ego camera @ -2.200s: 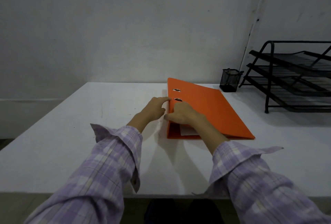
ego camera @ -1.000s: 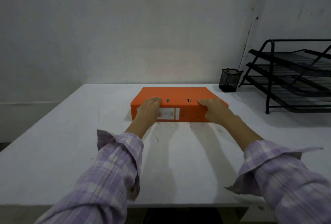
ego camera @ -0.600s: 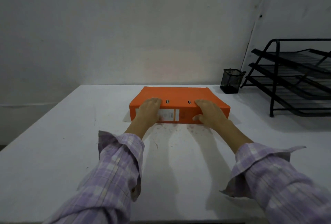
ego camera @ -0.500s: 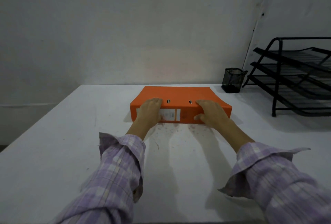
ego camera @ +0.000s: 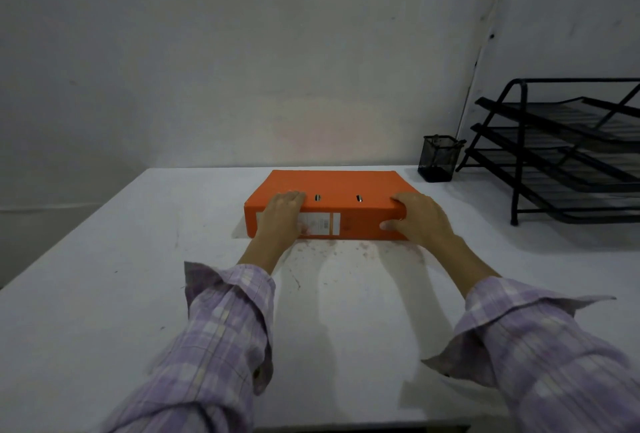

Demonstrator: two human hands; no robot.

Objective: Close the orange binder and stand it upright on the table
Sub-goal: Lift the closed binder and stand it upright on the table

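Note:
The orange binder lies flat and closed on the white table, its spine with a white label facing me. My left hand grips the left end of the spine, fingers over the top edge. At the right end of the spine my right hand grips too, fingers on top and thumb against the spine's face.
A black mesh pen cup stands at the back right of the table near the wall. A black three-tier wire paper tray fills the far right. Bare table surface lies to the left of the binder and in front of it.
The binder was open along the table 2.2 s ago; it is now shut with its spine turned towards me. In the last second both hands stayed on the spine, barely moving.

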